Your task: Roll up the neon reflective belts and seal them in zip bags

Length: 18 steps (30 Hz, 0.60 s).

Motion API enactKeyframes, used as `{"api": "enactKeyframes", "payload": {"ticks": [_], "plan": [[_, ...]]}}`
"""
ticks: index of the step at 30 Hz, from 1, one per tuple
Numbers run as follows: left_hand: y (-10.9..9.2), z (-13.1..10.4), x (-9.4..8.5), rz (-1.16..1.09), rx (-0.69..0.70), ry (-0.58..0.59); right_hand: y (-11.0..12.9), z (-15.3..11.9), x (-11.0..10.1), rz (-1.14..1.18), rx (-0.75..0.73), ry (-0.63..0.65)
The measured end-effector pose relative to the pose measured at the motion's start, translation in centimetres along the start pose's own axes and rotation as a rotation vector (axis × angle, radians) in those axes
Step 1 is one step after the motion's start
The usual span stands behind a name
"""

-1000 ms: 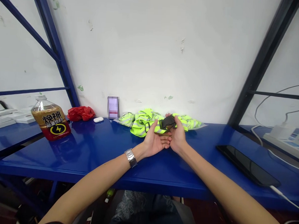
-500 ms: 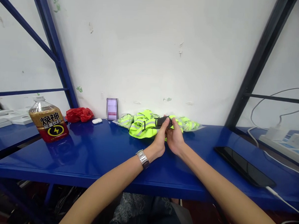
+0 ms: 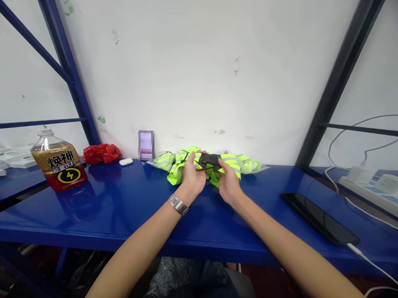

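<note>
Between my hands is a neon-yellow reflective strap (image 3: 230, 161) with grey stripes and a black buckle (image 3: 211, 161) in its middle. My left hand (image 3: 194, 175), with a metal watch on the wrist, grips the strap left of the buckle, thumb on top. On the other side my right hand (image 3: 229, 182) is closed on the strap, its thumb by the buckle's right end. Behind them, clear plastic bags (image 3: 163, 161) holding more of the neon-yellow material lie against the wall. Some fingers of both hands are hidden beneath the strap.
On the blue table (image 3: 133, 207) a drink bottle (image 3: 60, 162) stands at left, near a red plastic bag (image 3: 101, 153) and a white case (image 3: 126, 161). A phone (image 3: 146, 145) leans on the wall. Another phone (image 3: 319, 218), cabled, lies right, near a power strip (image 3: 378, 183).
My hands have moved apart from being close together over the black buckle. The strap now stretches between them, with the buckle exposed in the middle. The view has shifted slightly.
</note>
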<state>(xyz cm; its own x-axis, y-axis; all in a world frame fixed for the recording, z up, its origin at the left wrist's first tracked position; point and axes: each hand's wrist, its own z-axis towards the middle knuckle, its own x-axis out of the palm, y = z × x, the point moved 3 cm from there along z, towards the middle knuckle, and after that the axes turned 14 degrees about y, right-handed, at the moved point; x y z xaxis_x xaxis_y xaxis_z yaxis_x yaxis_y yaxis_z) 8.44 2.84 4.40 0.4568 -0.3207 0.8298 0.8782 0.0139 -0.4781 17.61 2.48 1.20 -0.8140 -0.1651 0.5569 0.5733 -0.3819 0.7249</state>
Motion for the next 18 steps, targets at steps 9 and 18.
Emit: {"api": "enactKeyframes", "payload": {"ticks": [9, 18], "plan": [[0.6, 0.7, -2.6, 0.584, 0.196, -0.162, 0.9, 0.8, -1.0, 0.012, -0.129, -0.157], [-2.8, -0.8, -6.0, 1.553, 0.146, 0.206, -0.1, 0.7, -2.8, -0.821, -0.235, 0.17]]}}
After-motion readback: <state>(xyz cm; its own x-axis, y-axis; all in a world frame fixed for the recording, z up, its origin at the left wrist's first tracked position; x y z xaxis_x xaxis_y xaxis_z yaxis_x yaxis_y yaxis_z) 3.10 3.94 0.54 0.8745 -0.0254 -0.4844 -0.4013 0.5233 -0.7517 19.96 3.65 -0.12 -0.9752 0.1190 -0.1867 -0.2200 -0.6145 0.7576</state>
